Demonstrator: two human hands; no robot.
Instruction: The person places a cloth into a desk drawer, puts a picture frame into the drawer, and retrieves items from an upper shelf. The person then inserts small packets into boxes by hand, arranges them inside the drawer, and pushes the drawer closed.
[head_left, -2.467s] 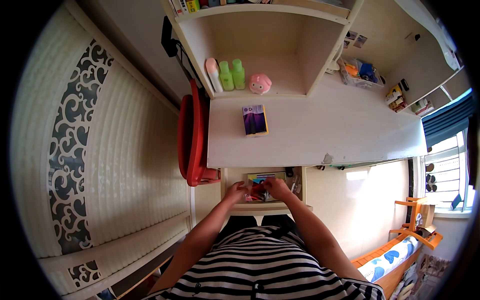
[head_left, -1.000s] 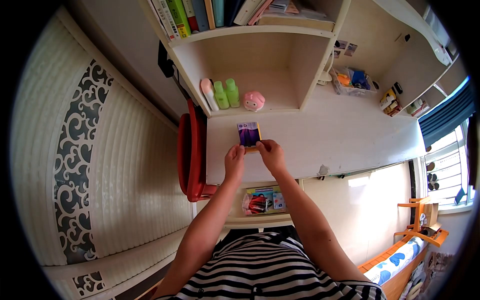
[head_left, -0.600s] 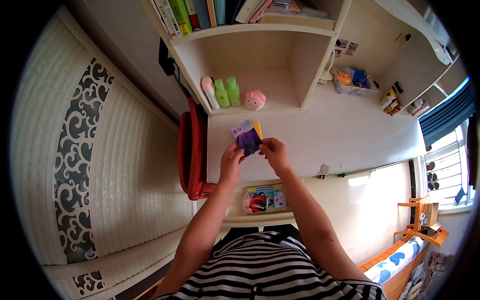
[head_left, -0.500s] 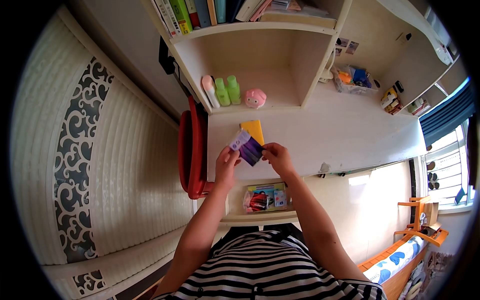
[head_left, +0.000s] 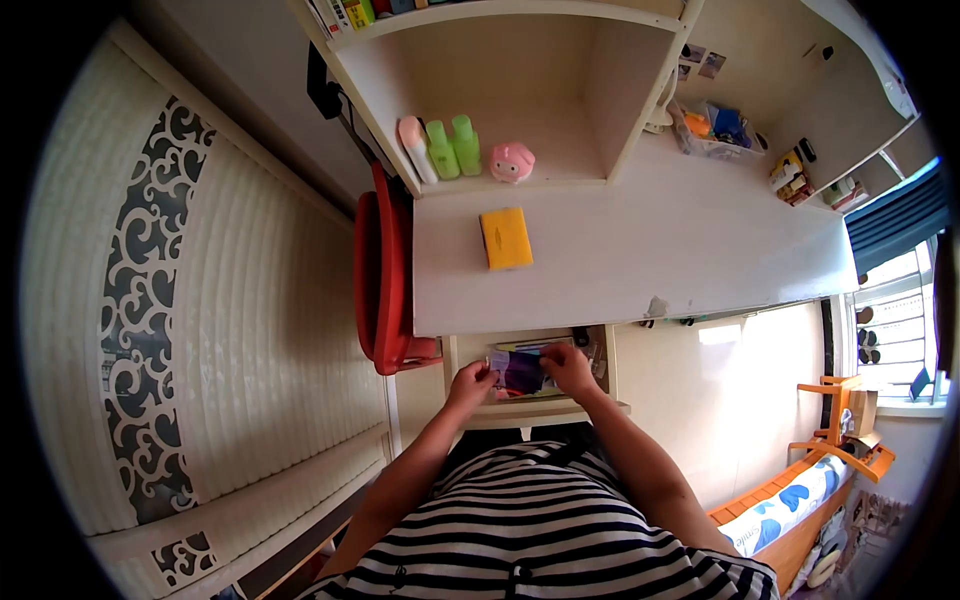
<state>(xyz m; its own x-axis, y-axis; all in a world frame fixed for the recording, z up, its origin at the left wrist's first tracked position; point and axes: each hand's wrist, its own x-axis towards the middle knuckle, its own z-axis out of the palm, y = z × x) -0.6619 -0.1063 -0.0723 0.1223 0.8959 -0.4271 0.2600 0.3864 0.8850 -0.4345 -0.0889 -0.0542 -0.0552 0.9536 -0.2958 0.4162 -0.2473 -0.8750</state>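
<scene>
A flat purple packet (head_left: 518, 372) lies crosswise over the pulled-out drawer (head_left: 475, 350), covering most of the things inside it. My left hand (head_left: 472, 384) pinches the packet's left edge, and my right hand (head_left: 566, 369) grips its right edge. Whether the packet rests on the drawer's contents or hangs just above them, I cannot tell. On the white desk (head_left: 600, 270), beyond the drawer, sits a yellow box (head_left: 506, 239). A small black object (head_left: 580, 336) shows at the drawer's back right.
Two green bottles (head_left: 454, 148), a pink-capped bottle (head_left: 417, 150) and a pink figurine (head_left: 512, 161) stand in the shelf compartment. A red chair (head_left: 382, 280) is left of the desk. A clear bin (head_left: 718, 132) with small items sits at the back right.
Both hands have carried the purple packet off the desk, toward my body and down to the drawer. The yellow box, earlier under the packet, now shows fully. The view has shifted.
</scene>
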